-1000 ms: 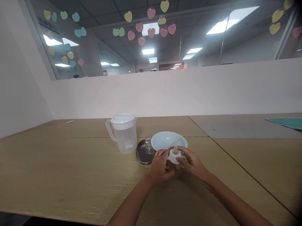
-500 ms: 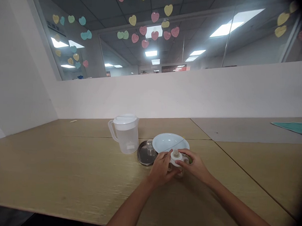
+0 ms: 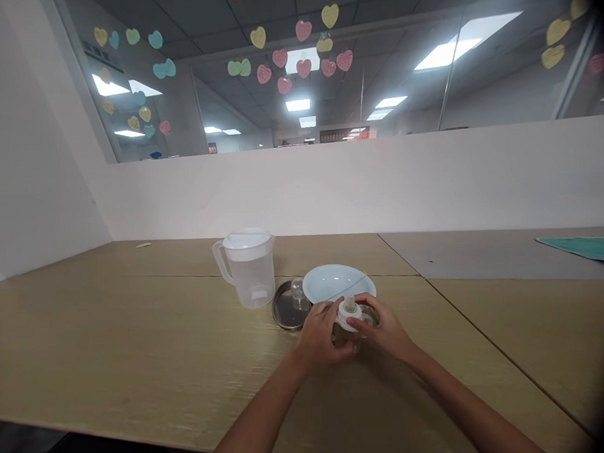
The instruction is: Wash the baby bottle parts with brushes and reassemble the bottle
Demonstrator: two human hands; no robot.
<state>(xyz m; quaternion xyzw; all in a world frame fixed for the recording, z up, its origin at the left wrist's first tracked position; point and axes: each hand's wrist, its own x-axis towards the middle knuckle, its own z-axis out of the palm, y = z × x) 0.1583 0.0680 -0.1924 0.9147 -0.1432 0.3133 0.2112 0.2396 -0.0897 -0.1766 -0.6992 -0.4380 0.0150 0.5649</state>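
Note:
A baby bottle [image 3: 349, 315] with a white collar and a clear teat on top is between my hands, close to the table top. My left hand [image 3: 321, 334] wraps round the bottle's body from the left. With thumb and fingers, my right hand [image 3: 380, 325] grips the white collar from the right. The lower part of the bottle is mostly covered by my fingers. Just behind it lies a pale blue-white bowl [image 3: 330, 278]. A round metal tray [image 3: 284, 314] sits to the left, with a clear dome-shaped cap [image 3: 298, 290] standing on it.
A translucent lidded pitcher [image 3: 252, 274] with its handle to the left stands left of the tray. A teal cloth [image 3: 586, 247] lies at the far right. Behind the wooden table [image 3: 126, 352] rises a white wall [image 3: 303, 190] with a window above.
Both hands stay on the bottle, the right hand still at its collar. The whole view has shifted slightly; the pitcher, tray and bowl keep their places on the table.

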